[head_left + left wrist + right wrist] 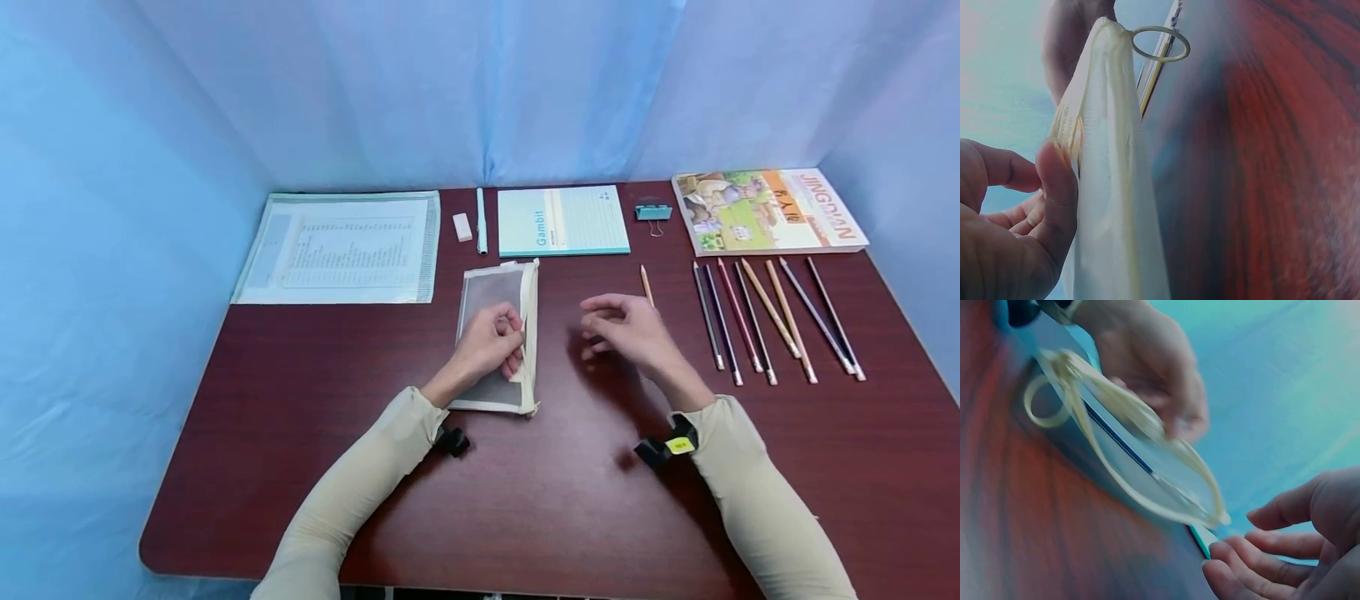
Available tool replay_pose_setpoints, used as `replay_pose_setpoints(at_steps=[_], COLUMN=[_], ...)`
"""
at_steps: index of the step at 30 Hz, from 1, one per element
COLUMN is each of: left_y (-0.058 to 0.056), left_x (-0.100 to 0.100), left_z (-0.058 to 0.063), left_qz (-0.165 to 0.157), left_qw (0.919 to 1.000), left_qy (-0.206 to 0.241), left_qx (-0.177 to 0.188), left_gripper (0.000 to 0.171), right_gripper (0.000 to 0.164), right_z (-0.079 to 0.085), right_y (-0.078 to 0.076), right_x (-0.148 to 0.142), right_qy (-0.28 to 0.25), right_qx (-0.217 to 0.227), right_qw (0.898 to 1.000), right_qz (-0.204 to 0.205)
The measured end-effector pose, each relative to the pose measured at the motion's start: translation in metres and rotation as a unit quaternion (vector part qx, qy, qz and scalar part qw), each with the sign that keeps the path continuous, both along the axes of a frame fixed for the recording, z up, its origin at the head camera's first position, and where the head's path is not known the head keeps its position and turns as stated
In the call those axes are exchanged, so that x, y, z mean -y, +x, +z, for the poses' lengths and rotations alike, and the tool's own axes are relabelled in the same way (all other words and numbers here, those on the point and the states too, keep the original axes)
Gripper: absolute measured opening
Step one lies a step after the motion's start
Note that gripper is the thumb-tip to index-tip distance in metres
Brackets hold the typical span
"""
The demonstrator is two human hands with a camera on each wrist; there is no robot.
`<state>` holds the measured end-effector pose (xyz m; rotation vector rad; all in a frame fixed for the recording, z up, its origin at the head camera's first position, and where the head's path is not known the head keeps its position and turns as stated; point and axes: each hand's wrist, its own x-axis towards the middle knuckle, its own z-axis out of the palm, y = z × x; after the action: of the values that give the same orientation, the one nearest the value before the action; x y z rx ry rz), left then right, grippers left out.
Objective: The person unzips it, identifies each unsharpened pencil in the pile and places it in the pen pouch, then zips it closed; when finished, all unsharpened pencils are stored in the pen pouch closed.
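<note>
A mesh zip pouch (491, 289) with cream edging lies in the middle of the table. My left hand (486, 343) pinches one side of its mouth between thumb and fingers, and the left wrist view shows the thumb (1059, 178) against that edge. In the right wrist view the pouch's mouth gapes, and a slim dark stick (1117, 436) shows within it. A cream ring (1034, 403) hangs at one end of the zip. To the right of the pouch, my right hand (633, 329) hovers with loosely bent fingers and holds nothing. A pencil (645, 279) lies partly hidden behind it.
Several pencils (731, 312) lie side by side at right, below a picture-covered book (813, 208). Along the back are a teal binder clip (654, 213), a notebook (566, 221), a pen (482, 221) and an eraser (462, 227). A document sleeve (345, 250) lies at left.
</note>
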<state>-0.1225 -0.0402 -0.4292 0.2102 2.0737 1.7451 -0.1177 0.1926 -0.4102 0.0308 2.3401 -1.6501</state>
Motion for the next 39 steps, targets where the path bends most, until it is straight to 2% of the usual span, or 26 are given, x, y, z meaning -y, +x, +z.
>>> replay_pose_setpoints(at_steps=[7, 14, 17, 20, 24, 30, 35, 39], left_y=[-0.001, -0.001, -0.001, -0.001, -0.001, -0.002, -0.002, -0.002], left_x=[0.003, 0.003, 0.003, 0.003, 0.003, 0.003, 0.004, 0.004], left_z=[-0.001, -0.002, -0.001, -0.001, -0.001, -0.002, -0.001, -0.002], left_qz=[-0.004, -0.006, -0.004, -0.002, 0.000, -0.002, -0.006, -0.006], left_qw=[1.0000, 0.9999, 1.0000, 1.0000, 1.0000, 1.0000, 0.9999, 0.9999], left_qy=[0.000, -0.008, -0.008, -0.007, -0.006, -0.005, -0.008, -0.007], left_qx=[0.000, -0.003, -0.002, -0.003, -0.005, -0.002, -0.005, -0.006], left_gripper=[0.006, 0.006, 0.006, 0.006, 0.006, 0.006, 0.006, 0.006], right_gripper=[0.039, 0.037, 0.038, 0.037, 0.035, 0.034, 0.023, 0.021], right_z=[0.006, 0.010, 0.010, 0.007, 0.000, -0.008, -0.011, -0.012], right_y=[-0.002, -0.004, -0.004, -0.004, -0.002, -0.003, -0.003, -0.004], right_x=[-0.051, -0.106, -0.126, -0.140, -0.150, -0.151, -0.150, -0.149], right_qy=[0.026, 0.116, 0.186, 0.274, 0.339, 0.377, 0.410, 0.428], right_qx=[-0.056, -0.077, -0.083, -0.104, -0.131, -0.126, -0.103, -0.113], right_qw=[0.998, 0.987, 0.974, 0.951, 0.927, 0.915, 0.905, 0.896], right_qz=[-0.031, -0.080, -0.098, -0.102, -0.092, -0.065, -0.049, -0.031])
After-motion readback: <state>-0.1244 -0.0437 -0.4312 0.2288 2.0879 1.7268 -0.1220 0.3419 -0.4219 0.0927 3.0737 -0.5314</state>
